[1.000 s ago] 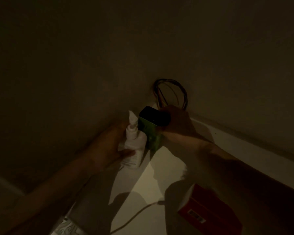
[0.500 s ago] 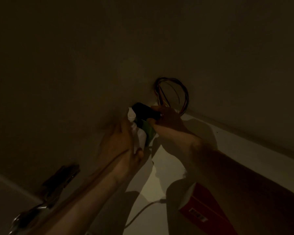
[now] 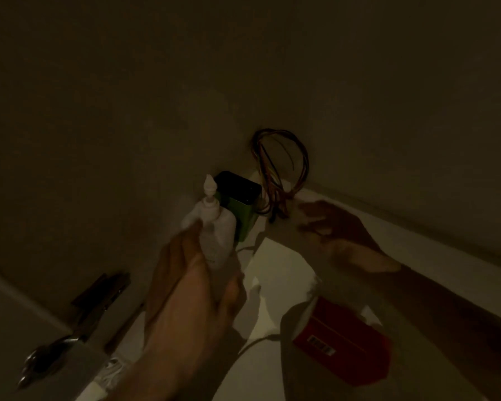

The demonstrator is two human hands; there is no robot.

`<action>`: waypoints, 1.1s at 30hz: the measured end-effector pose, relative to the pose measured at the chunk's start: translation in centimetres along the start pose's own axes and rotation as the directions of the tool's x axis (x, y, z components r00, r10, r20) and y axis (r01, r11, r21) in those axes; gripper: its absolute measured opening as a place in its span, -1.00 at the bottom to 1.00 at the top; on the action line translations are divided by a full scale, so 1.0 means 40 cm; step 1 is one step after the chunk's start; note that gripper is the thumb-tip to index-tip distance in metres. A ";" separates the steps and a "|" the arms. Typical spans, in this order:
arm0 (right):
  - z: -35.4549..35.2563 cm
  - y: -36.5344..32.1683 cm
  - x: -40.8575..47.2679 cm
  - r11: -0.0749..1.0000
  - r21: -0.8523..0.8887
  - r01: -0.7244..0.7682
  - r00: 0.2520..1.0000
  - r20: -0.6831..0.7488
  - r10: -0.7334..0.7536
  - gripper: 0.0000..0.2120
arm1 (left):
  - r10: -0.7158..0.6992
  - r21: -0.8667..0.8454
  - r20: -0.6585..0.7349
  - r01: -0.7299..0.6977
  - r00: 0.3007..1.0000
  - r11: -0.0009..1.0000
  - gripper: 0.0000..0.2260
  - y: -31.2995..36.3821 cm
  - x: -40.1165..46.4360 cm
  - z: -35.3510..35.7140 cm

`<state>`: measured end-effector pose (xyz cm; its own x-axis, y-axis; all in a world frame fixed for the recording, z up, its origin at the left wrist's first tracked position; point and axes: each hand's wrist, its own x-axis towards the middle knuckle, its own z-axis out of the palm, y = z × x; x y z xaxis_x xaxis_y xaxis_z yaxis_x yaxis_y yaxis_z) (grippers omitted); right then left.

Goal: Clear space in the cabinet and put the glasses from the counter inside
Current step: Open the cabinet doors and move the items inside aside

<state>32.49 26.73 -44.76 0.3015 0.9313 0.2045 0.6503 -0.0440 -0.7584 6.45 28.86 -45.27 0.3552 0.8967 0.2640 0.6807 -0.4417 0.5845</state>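
In dim light inside the cabinet, the left hand (image 3: 191, 273) grips a white pump bottle (image 3: 214, 230) round its lower body, the bottle upright and close against a green box with a black lid (image 3: 239, 204) in the back corner. The right hand (image 3: 339, 230) hovers flat, fingers spread and holding nothing, above the white shelf (image 3: 275, 264) just beside a loop of coloured wires (image 3: 281, 163) hanging from the wall. A red box (image 3: 342, 340) lies nearer the front, and a thin cable (image 3: 255, 342) runs across the shelf. No glasses are in view; they are presumably on the counter, out of sight. The risks as I judge them: lifting the bottle could tip the green box, the right fingers could snag the wires, and poor light makes any reach uncertain
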 end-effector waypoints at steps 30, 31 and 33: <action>-0.138 0.106 -0.245 0.988 -0.095 -0.119 0.966 0.220 0.137 -0.57 | 0.263 -0.061 0.450 -0.265 0.854 0.962 -0.05 0.210 -0.176 0.286; -0.137 0.108 -0.244 0.984 -0.116 -0.135 0.963 0.218 0.158 -0.59 | 0.292 -0.046 0.433 -0.303 0.852 0.952 -0.13 0.222 -0.171 0.287; -0.138 0.113 -0.244 0.980 -0.077 -0.183 0.955 0.223 0.196 -0.65 | 0.318 -0.010 0.424 -0.346 0.848 0.938 -0.29 0.243 -0.160 0.270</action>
<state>36.33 15.45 -46.78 0.2600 0.9613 -0.0915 0.6355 -0.2417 -0.7333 17.71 18.55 -49.57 0.7893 0.6082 0.0838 0.5092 -0.7247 0.4643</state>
